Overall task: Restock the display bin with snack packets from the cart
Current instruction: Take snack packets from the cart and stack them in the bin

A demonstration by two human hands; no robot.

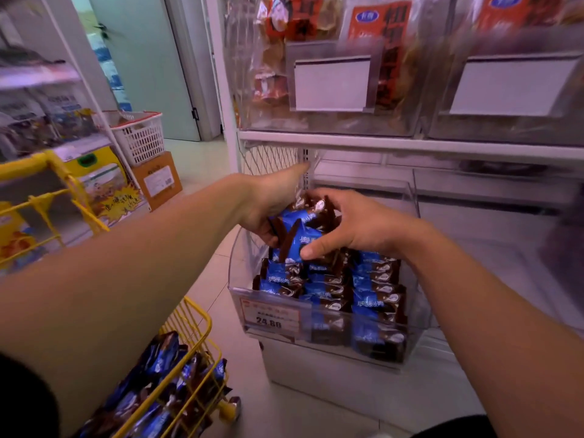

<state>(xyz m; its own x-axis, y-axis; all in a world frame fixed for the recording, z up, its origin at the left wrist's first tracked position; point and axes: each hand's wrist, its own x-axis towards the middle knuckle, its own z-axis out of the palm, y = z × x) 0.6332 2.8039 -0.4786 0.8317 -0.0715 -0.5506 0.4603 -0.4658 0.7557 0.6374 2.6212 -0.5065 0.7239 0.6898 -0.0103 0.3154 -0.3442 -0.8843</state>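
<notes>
Above the bin's (235, 263) open rim, both hands (319, 221) grip packets (298, 230).

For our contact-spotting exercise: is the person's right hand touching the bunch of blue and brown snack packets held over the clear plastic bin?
Touching. The head view shows the right hand with its thumb pressed on the blue and brown snack packets.

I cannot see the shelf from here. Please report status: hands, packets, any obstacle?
Both hands, left and right, gripping a bunch of packets over the bin. Bin part filled. No obstacle seen.
</notes>
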